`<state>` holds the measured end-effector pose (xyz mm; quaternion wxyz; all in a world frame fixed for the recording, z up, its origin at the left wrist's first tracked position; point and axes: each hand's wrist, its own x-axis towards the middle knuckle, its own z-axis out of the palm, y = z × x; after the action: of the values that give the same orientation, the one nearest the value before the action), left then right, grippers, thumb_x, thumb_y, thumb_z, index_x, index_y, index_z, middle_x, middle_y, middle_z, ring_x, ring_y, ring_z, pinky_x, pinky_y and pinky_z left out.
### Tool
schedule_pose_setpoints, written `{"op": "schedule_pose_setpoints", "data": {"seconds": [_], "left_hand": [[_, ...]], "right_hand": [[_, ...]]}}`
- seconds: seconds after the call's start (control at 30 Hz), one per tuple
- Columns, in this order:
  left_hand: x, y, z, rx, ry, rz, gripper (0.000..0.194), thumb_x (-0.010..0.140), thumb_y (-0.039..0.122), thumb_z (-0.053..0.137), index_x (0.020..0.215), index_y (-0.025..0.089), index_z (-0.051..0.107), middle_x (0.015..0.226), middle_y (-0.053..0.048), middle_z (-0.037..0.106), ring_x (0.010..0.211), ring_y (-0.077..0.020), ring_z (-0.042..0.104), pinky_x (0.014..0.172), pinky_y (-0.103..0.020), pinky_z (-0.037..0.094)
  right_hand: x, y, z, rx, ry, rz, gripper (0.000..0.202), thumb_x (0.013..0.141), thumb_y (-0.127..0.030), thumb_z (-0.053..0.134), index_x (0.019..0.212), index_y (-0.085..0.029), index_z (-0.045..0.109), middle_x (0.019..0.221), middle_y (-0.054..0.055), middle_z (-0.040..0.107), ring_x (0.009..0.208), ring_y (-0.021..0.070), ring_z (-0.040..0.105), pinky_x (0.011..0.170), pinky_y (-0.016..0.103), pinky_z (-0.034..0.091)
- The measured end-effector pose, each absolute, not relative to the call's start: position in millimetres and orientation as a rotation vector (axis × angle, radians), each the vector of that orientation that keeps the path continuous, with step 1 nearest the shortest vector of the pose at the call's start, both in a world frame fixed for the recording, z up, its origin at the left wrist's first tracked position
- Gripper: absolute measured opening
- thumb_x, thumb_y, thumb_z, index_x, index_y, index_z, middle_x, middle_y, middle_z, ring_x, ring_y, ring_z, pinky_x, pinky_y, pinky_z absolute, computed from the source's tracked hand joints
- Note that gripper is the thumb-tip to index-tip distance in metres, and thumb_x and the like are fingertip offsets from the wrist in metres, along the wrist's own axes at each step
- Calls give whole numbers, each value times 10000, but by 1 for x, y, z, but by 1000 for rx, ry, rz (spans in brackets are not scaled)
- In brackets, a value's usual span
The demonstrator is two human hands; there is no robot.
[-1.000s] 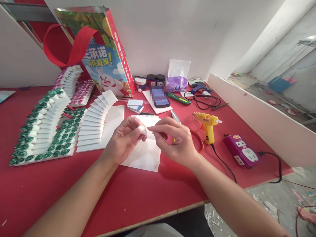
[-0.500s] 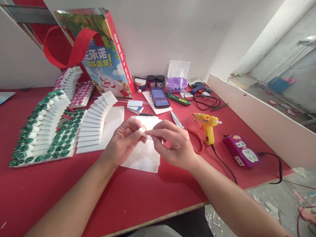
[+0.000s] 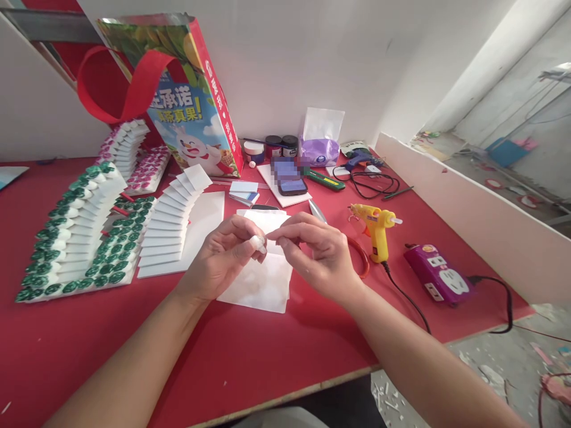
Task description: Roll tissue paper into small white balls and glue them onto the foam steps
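Note:
My left hand point(image 3: 225, 255) pinches a small white piece point(image 3: 257, 242), perhaps wadded tissue or paper, between thumb and fingers. Close on its right, my right hand point(image 3: 316, 252) has thumb and forefinger drawn together, the fingertips at the edge of the piece. Whether they grip anything is too small to tell. Below both hands lie white paper sheets point(image 3: 259, 285). Scissors point(image 3: 360, 258) with an orange-red handle are partly hidden behind my right hand.
A yellow glue gun point(image 3: 377, 229) and purple power strip point(image 3: 437, 274) stand right, their cords trailing. White stepped pieces point(image 3: 165, 223) and a green-studded model point(image 3: 66, 255) fill the left. Behind are a carrier bag point(image 3: 187, 113), phone point(image 3: 289, 178), green cutter point(image 3: 325, 179) and purple tissue pack point(image 3: 320, 153).
My right hand has shifted slightly, its fingers straighter and covering more of the scissors. The white piece shows more plainly at my left thumb tip.

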<state>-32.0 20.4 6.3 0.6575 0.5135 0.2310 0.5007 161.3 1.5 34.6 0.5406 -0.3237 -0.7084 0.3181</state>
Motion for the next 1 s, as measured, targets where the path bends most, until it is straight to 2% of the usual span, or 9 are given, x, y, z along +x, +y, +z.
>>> {"op": "schedule_pose_setpoints", "data": {"seconds": [0.43, 1.0], "left_hand": [[-30, 19, 6, 1129, 573, 1117, 31, 899, 215, 735, 926, 205, 724, 827, -7, 649, 744, -123, 630, 702, -253, 530], [-31, 17, 6, 1154, 568, 1100, 60, 891, 221, 746, 916, 202, 695, 819, -10, 645, 714, -119, 591, 649, -244, 512]], "right_hand": [[162, 2, 32, -708, -1790, 614, 274, 850, -31, 563, 956, -192, 759, 875, 55, 665, 732, 132, 624, 657, 283, 539], [163, 2, 33, -734, -1804, 654, 256, 852, -40, 561, 924, -198, 750, 863, 46, 662, 719, 131, 610, 658, 285, 526]]}}
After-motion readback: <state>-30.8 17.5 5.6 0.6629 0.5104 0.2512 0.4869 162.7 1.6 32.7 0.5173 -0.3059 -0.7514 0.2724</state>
